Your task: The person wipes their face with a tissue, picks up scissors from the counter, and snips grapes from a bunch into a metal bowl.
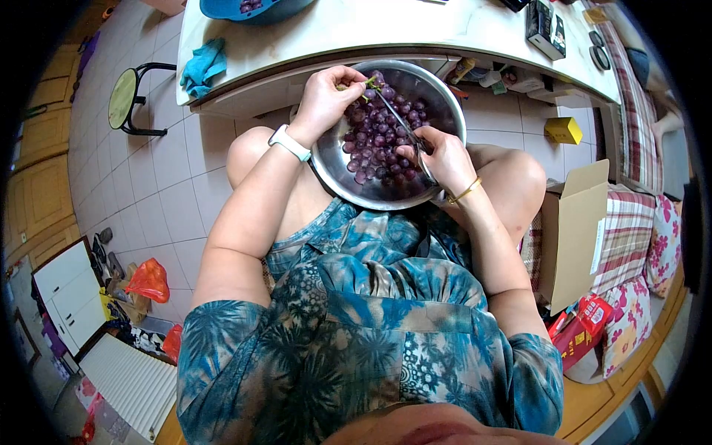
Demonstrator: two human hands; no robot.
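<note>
A steel bowl [326,176] rests on my lap, holding many loose purple grapes [377,144]. My left hand [326,100], with a pale watch on its wrist, is closed in a pinch on a green grape stem [370,81] over the bowl's far left side. A few grapes hang at that stem. In my right hand [443,157] is a pair of scissors [400,120], its blades reaching up and left to the stem by my left fingertips. Whether the blades are parted is too small to tell. My right fingers hide part of the handles.
Beyond the bowl stands a white table [326,37] bearing a blue basin [256,10], a teal cloth [202,67] and a black box [545,30]. A stool [124,98] is at the left. To my right are an open cardboard box [575,233] and a yellow box [564,130].
</note>
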